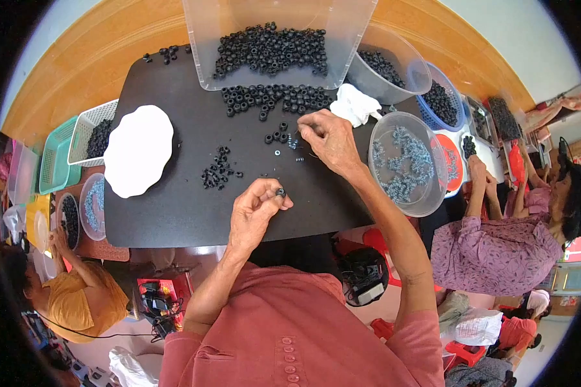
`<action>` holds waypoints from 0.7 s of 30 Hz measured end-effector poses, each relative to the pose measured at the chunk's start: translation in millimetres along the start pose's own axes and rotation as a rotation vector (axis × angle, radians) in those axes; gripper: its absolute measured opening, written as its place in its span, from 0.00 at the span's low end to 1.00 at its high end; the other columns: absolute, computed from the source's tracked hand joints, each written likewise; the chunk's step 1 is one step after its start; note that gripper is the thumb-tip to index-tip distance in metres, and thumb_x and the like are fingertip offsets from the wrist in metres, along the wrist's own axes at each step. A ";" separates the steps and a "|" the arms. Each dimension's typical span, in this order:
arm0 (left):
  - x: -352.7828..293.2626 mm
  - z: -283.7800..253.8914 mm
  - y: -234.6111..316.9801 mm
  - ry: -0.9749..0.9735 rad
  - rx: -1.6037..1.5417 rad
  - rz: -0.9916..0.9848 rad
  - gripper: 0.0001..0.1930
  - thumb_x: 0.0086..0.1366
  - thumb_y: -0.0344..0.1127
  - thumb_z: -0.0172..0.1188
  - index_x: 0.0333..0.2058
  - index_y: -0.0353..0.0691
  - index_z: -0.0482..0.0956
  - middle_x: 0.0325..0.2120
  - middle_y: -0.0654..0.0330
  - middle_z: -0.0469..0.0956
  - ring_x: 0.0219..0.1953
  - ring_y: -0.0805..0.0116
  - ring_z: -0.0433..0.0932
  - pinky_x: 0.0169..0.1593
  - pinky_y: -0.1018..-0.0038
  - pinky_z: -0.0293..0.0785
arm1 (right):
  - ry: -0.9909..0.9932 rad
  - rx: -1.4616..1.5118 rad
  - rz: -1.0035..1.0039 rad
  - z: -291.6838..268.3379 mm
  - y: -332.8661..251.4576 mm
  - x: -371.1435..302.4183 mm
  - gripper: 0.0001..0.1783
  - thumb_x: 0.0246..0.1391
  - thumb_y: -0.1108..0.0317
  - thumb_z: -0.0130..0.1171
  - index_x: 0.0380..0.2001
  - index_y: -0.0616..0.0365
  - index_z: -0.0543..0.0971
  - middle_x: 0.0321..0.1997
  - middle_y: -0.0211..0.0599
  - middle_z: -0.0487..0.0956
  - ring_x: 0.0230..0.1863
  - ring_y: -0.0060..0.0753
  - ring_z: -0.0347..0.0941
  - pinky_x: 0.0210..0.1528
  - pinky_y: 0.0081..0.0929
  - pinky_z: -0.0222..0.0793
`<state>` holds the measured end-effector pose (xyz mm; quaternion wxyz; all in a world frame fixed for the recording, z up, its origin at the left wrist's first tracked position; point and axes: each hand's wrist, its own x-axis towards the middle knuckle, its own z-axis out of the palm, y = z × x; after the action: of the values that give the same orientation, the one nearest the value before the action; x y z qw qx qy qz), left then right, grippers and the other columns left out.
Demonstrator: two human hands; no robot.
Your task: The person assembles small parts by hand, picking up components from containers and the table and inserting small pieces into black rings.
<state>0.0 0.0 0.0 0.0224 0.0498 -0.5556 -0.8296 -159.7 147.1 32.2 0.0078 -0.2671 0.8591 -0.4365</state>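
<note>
My left hand [255,209] pinches a small black ring [281,191] between thumb and fingertips, just above the black mat [174,200]. My right hand [326,138] reaches further out, fingertips down on the mat beside a few tiny metal pieces [292,143] and several loose black rings [277,137]. A small heap of black rings [218,171] lies left of both hands. A larger row of rings [271,98] lies in front of a clear bin [274,39] full of the same rings.
A white scalloped plate [137,149] sits on the mat's left. A clear tub of grey metal parts [407,161] stands right of my right hand, with a white cloth [357,105] and more tubs behind. Other people sit left and right.
</note>
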 end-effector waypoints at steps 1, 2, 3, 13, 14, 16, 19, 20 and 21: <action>0.8 -0.1 -0.1 -0.006 -0.009 0.012 0.05 0.63 0.25 0.53 0.38 0.36 0.74 0.29 0.59 0.78 0.33 0.73 0.75 0.42 0.77 0.71 | 0.050 0.015 -0.014 1.1 -2.5 0.3 0.09 0.51 0.71 0.59 0.34 0.64 0.81 0.33 0.43 0.79 0.25 0.31 0.77 0.29 0.26 0.73; 0.9 -0.6 -0.1 -0.012 -0.018 0.025 0.06 0.63 0.24 0.52 0.38 0.36 0.74 0.29 0.60 0.79 0.33 0.76 0.75 0.40 0.79 0.71 | 0.100 0.030 -0.029 2.5 -4.7 0.5 0.09 0.50 0.72 0.59 0.34 0.64 0.81 0.31 0.43 0.79 0.25 0.31 0.76 0.29 0.26 0.72; 1.3 0.1 -0.6 -0.010 -0.018 0.032 0.06 0.63 0.24 0.52 0.38 0.36 0.74 0.29 0.60 0.79 0.33 0.76 0.75 0.40 0.79 0.71 | 0.099 0.029 -0.036 3.9 -4.0 0.3 0.09 0.50 0.72 0.59 0.34 0.64 0.81 0.31 0.43 0.79 0.25 0.31 0.76 0.29 0.26 0.72; 2.5 1.4 -2.1 -0.025 -0.051 0.051 0.05 0.63 0.25 0.51 0.37 0.34 0.73 0.28 0.59 0.78 0.32 0.75 0.75 0.41 0.77 0.72 | 0.187 0.061 -0.098 16.6 -4.4 18.3 0.09 0.51 0.74 0.56 0.34 0.64 0.81 0.27 0.34 0.76 0.23 0.20 0.70 0.27 0.21 0.66; 2.7 1.3 -1.5 -0.023 -0.038 0.042 0.05 0.62 0.25 0.52 0.37 0.33 0.73 0.28 0.59 0.78 0.32 0.75 0.75 0.41 0.77 0.72 | 0.192 0.035 -0.114 17.4 -5.3 22.4 0.09 0.50 0.74 0.56 0.34 0.63 0.81 0.28 0.36 0.76 0.23 0.21 0.70 0.28 0.22 0.66; 2.2 0.3 -1.7 -0.019 -0.030 0.040 0.06 0.62 0.26 0.52 0.37 0.33 0.73 0.28 0.59 0.78 0.32 0.75 0.75 0.41 0.77 0.72 | 0.194 0.005 -0.137 16.8 -10.6 29.8 0.09 0.50 0.74 0.56 0.34 0.63 0.81 0.28 0.37 0.77 0.23 0.23 0.71 0.29 0.24 0.67; 2.1 -0.8 -1.7 -0.019 -0.017 0.035 0.06 0.61 0.26 0.51 0.37 0.34 0.73 0.28 0.59 0.78 0.32 0.75 0.76 0.40 0.78 0.71 | 0.145 -0.048 -0.097 14.4 -14.8 42.8 0.10 0.48 0.74 0.57 0.35 0.64 0.81 0.34 0.44 0.79 0.31 0.37 0.78 0.37 0.30 0.74; 2.3 -0.7 -1.1 -0.025 -0.002 0.019 0.06 0.61 0.26 0.51 0.37 0.34 0.73 0.28 0.60 0.78 0.33 0.76 0.76 0.40 0.78 0.71 | 0.166 -0.044 -0.125 15.1 -9.8 47.7 0.10 0.48 0.74 0.57 0.34 0.64 0.81 0.35 0.44 0.79 0.31 0.37 0.78 0.37 0.30 0.74; 2.3 -0.6 -0.7 -0.029 0.013 0.002 0.06 0.61 0.26 0.51 0.37 0.34 0.73 0.28 0.60 0.78 0.33 0.76 0.76 0.40 0.78 0.71 | 0.184 -0.039 -0.153 14.9 -8.8 52.0 0.10 0.47 0.74 0.57 0.34 0.64 0.81 0.36 0.44 0.79 0.32 0.37 0.78 0.37 0.30 0.74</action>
<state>-2.3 -0.5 -1.0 0.0147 0.0374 -0.5613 -0.8266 -196.7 107.5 41.1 -0.1098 -0.2907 0.8416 -0.4418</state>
